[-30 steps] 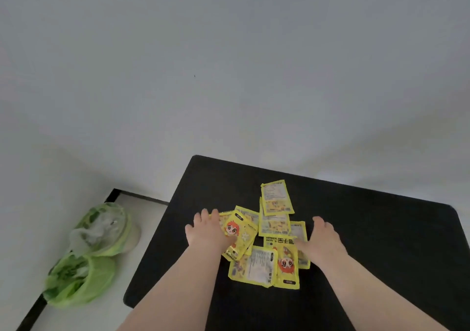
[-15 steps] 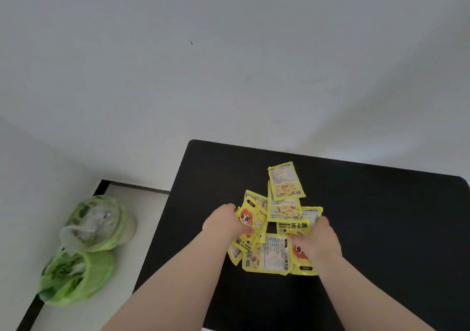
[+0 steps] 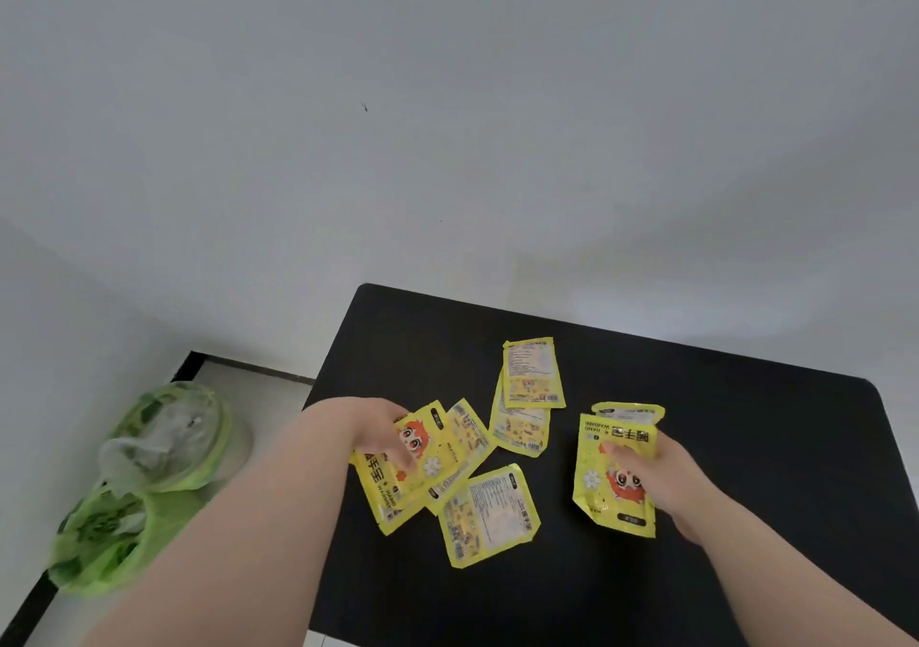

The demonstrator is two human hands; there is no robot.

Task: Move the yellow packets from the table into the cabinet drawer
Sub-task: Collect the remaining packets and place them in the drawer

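Observation:
Several yellow packets with a red-haired cartoon figure are on or above the black table [image 3: 746,407]. My left hand [image 3: 378,435] grips a fanned bunch of yellow packets [image 3: 422,467] at the table's left side. My right hand [image 3: 661,477] holds a small stack of yellow packets [image 3: 609,467], raised and tilted toward me. One loose packet [image 3: 490,514] lies face down between my hands. Two overlapping packets [image 3: 529,382] lie farther back near the table's middle. No cabinet drawer is in view.
Green plastic bags [image 3: 149,477] sit on the pale floor to the left of the table, beside a white wall corner. A white wall fills the view behind the table. The table's near edge runs under my forearms.
Both hands have closed on packets and lifted them from the pile. My right hand moved right with its stack, my left drew left. The pile has split, leaving three packets lying.

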